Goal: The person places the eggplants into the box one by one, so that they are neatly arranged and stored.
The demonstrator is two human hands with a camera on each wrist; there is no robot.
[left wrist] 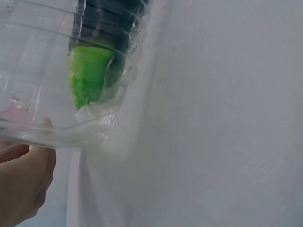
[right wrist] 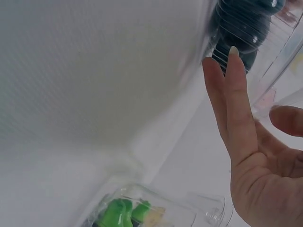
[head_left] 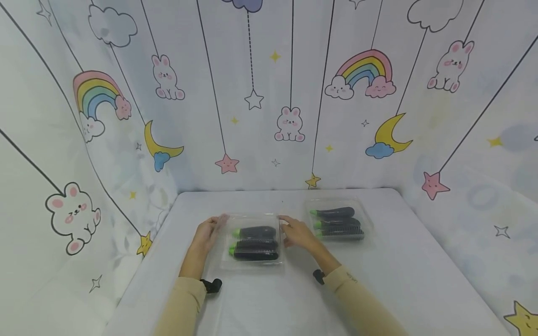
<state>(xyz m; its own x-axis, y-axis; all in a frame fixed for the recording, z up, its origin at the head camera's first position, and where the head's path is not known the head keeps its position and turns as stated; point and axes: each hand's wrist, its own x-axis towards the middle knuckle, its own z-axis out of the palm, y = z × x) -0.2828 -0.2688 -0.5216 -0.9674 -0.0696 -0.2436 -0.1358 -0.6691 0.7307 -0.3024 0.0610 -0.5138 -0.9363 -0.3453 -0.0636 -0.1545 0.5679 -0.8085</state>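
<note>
A clear plastic box [head_left: 252, 267] with three dark purple eggplants [head_left: 255, 232] in it stands in the middle of the white table. At its far left corner my left hand [head_left: 205, 233] grips the rim; the left wrist view shows this hand [left wrist: 28, 182] at the plastic edge, beside an eggplant's green stem end [left wrist: 90, 73]. My right hand [head_left: 299, 233] is at the box's right side. Its fingers [right wrist: 240, 104] extend along the clear wall in the right wrist view, with the thumb held apart. Whether the box's lid is fastened, I cannot tell.
A second clear box [head_left: 366, 217] holding three eggplants [head_left: 336, 213] stands farther back on the right, close beside my right hand. Patterned cloth walls [head_left: 260, 135] rise behind the table [head_left: 269, 308] and along both sides.
</note>
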